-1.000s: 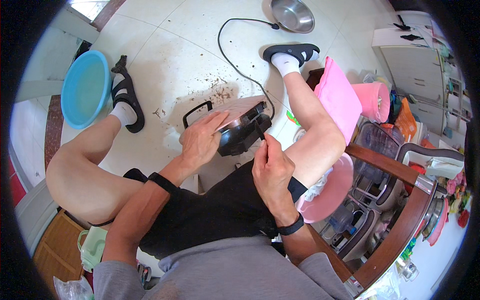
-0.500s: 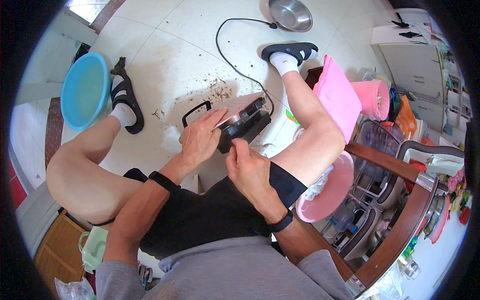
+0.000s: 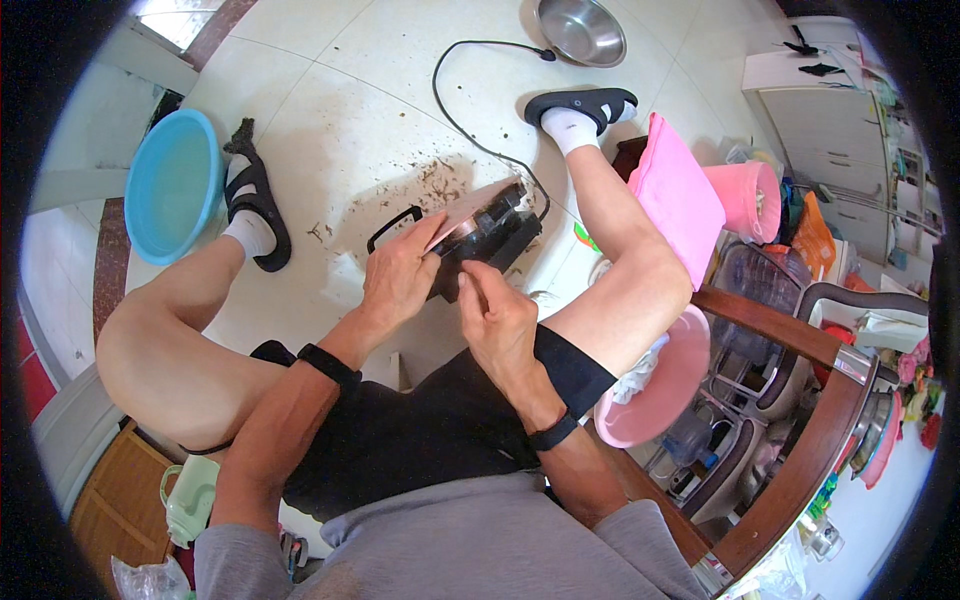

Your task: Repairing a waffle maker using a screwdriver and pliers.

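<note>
I sit with knees apart and hold a flat black electric cooking appliance [image 3: 485,235] tilted between them, above the pale tiled floor [image 3: 330,110]. My left hand [image 3: 398,278] grips its near left edge, fingers curled over the rim and thumb on the casing. My right hand [image 3: 497,318] is closed at the near right side with the fingertips drawn together against the casing; I cannot tell whether they pinch anything.

Containers: a blue plastic basin [image 3: 172,185] lies far left on the floor, and its inside looks bare. A steel bowl [image 3: 580,30] sits at the far edge, shiny, nothing visible in it. A pink basin [image 3: 672,385] stands just right of my right thigh with crumpled white material inside. A pink bucket [image 3: 748,198] lies on its side at the right, contents unclear. A pale green jug [image 3: 188,500] stands near left.

Materials: the appliance has a smooth brownish plate on top, a loop handle at its left and a black cord [image 3: 455,105] trailing away across the tiles. Dark crumbs [image 3: 430,180] are scattered on the floor just beyond it. A pink cloth [image 3: 675,195] drapes over my right knee.

Room: the floor to the far left is open; the right side is crowded by a wooden chair arm [image 3: 800,440] and stacked wares.
</note>
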